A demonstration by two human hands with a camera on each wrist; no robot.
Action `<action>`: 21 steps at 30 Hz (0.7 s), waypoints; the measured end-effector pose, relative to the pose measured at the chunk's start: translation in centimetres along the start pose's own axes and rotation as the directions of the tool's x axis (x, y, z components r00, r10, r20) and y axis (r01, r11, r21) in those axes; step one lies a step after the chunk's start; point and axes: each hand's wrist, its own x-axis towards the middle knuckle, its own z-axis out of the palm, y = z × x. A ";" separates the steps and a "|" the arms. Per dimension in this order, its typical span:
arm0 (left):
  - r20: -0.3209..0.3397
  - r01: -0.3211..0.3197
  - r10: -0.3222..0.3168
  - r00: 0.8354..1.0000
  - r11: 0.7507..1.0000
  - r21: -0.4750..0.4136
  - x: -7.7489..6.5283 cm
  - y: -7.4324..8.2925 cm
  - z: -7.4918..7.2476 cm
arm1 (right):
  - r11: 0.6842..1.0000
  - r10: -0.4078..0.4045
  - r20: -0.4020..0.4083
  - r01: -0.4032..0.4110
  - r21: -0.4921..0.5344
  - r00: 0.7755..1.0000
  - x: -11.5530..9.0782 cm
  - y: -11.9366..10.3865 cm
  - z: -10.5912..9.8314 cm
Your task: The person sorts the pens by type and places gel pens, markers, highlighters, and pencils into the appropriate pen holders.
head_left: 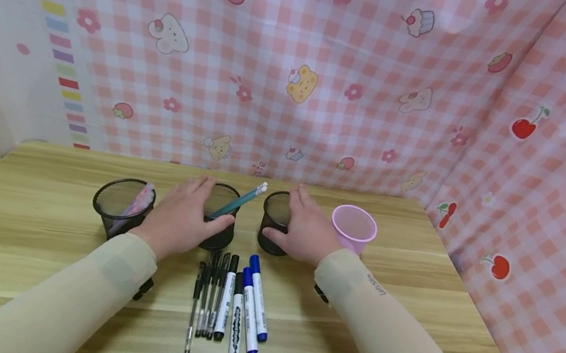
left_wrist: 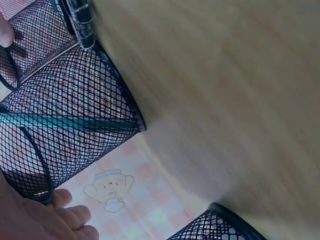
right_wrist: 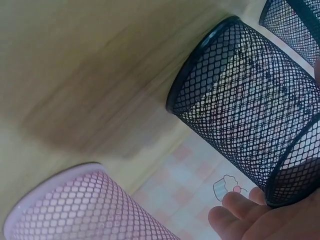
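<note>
Two black mesh pen cups stand side by side. My left hand holds the left one near its rim from the left, thumb across the front and fingers at the far side. Teal pencils with white ends lean out of this cup. In the left wrist view a teal pencil shows through the mesh. My right hand holds the other black mesh cup from the right, thumb in front, fingers beside the rim. Nothing shows inside this second cup.
A third black mesh cup with pink items stands left, and a pink mesh cup right. Several black pens and black- and blue-capped markers lie in front on the wooden table. Checked cloth hangs behind.
</note>
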 end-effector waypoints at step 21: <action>-0.323 -0.307 0.324 0.889 0.946 0.103 -2.8 1.1 -0.8 | 0.992 -0.035 0.027 0.038 -0.117 0.999 0.2 -0.1 -0.4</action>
